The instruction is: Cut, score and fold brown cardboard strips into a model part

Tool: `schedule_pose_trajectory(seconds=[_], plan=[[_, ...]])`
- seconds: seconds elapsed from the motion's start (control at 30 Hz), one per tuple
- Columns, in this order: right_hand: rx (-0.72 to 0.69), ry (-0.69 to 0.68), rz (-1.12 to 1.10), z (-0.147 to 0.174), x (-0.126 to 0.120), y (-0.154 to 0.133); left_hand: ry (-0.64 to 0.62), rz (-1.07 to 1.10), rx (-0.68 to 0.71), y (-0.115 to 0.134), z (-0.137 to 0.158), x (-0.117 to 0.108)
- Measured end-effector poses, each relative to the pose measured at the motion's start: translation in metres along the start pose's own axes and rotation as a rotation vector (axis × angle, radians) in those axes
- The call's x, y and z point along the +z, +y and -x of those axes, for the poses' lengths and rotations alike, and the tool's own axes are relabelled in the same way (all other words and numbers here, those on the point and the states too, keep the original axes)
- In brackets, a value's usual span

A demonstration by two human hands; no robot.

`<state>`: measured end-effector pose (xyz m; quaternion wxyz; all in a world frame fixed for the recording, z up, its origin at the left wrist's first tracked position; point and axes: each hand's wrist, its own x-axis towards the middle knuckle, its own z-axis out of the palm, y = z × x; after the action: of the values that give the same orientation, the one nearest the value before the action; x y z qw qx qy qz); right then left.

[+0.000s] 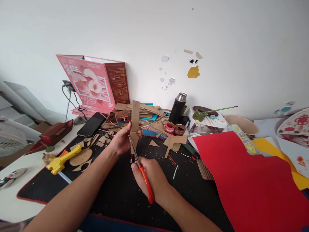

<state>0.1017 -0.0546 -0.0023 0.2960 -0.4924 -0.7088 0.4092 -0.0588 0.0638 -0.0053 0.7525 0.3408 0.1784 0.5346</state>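
Upright in my left hand (122,138) is a narrow strip of brown cardboard (135,112), pinched near its lower part between thumb and fingers. My right hand (152,177) is closed round the orange handles of a pair of scissors (145,182). The blades point up and away, lying against the lower end of the strip; whether they cut into it I cannot tell. Both hands are above a black mat (116,190). Beyond them lie cardboard scraps (154,143) and a stack of cardboard strips (145,111).
To the left are a yellow glue gun (64,160) and a black phone (92,124). A black flask (178,108) stands behind, near open paint jars (169,128). Red paper (251,183) covers the right side. A pink box (96,83) leans at the wall.
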Motion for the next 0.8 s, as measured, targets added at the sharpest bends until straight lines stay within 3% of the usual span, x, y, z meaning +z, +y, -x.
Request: schedule_pose_trajectory(seconds=[0.8], plan=[[0.020, 0.012, 0.097, 0.0014, 0.0032, -0.0013, 0.028, 0.010, -0.004, 0.0015, 0.0008, 0.0002]])
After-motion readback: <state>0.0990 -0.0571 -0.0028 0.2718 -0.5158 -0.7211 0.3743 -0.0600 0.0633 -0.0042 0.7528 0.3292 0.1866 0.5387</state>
